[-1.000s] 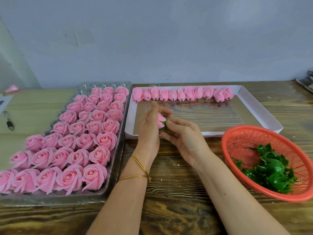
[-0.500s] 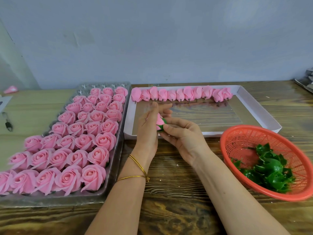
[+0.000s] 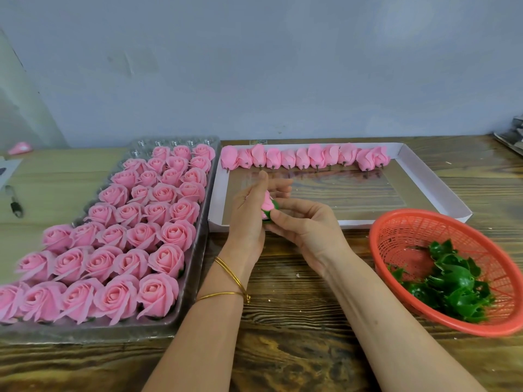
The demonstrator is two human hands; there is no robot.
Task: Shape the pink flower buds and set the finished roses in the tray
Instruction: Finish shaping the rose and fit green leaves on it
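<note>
1. Holding one small pink flower bud (image 3: 267,202) with a green leafy base between both hands, we keep it just above the near wall of the shallow white cardboard box (image 3: 441,188).
2. Our left hand (image 3: 249,213), with two thin gold bangles (image 3: 229,275) at the wrist, wraps the bud's petals from 9 o'clock.
3. Our right hand (image 3: 305,230) pinches the green base from 3 o'clock with thumb and fingertips.
4. At 9 o'clock of the hands lies the clear plastic cell tray (image 3: 206,239), packed with rows of open pink roses (image 3: 127,236).
5. At 12 to 1 o'clock, a row of closed pink buds (image 3: 302,158) lines the box's far wall.
6. At 4 o'clock, the round red plastic mesh basket (image 3: 376,236) holds loose green leaf cups (image 3: 450,281) on the brown wooden table (image 3: 297,321).
</note>
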